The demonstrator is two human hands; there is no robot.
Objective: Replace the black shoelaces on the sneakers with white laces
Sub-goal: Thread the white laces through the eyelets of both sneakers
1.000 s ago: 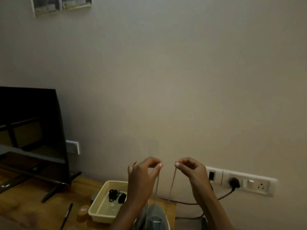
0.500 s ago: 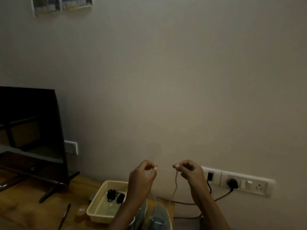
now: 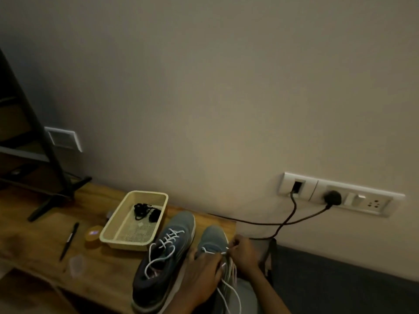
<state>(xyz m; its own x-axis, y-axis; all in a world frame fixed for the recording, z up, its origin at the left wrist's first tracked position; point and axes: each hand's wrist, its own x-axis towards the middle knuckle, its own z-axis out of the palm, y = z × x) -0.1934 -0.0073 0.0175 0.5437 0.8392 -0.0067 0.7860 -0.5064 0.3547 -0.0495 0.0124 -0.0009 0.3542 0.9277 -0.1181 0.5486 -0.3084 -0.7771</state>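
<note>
- The plain wall (image 3: 226, 87) fills the upper frame.
- A wooden table (image 3: 34, 234) runs along the lower left.
- A dark television (image 3: 20, 132) stands at the left edge.
- The first sneaker (image 3: 167, 257), grey-blue, lies at lower centre with its toe towards the wall. It is already threaded with a white lace (image 3: 158, 260) whose ends loop loosely.
- The second sneaker (image 3: 212, 237) lies just to its right, and both hands are on it.
- A cream basket (image 3: 112, 220) sits left of the shoes, with the black laces (image 3: 141, 209) bundled inside.
- A white socket panel (image 3: 353, 196) is at the right, and dark cables (image 3: 260, 223) droop from it.
- The left hand (image 3: 204, 273) lies over the second shoe's throat with bent fingers; I cannot tell if they hold anything.
- The right hand (image 3: 244, 254) has thumb and fingertips pinched together on the other white lace (image 3: 229, 288), which trails to the bottom edge.
- A black pen (image 3: 69, 241) lies at the lower left, with a small orange disc (image 3: 92, 236) beside the basket.
</note>
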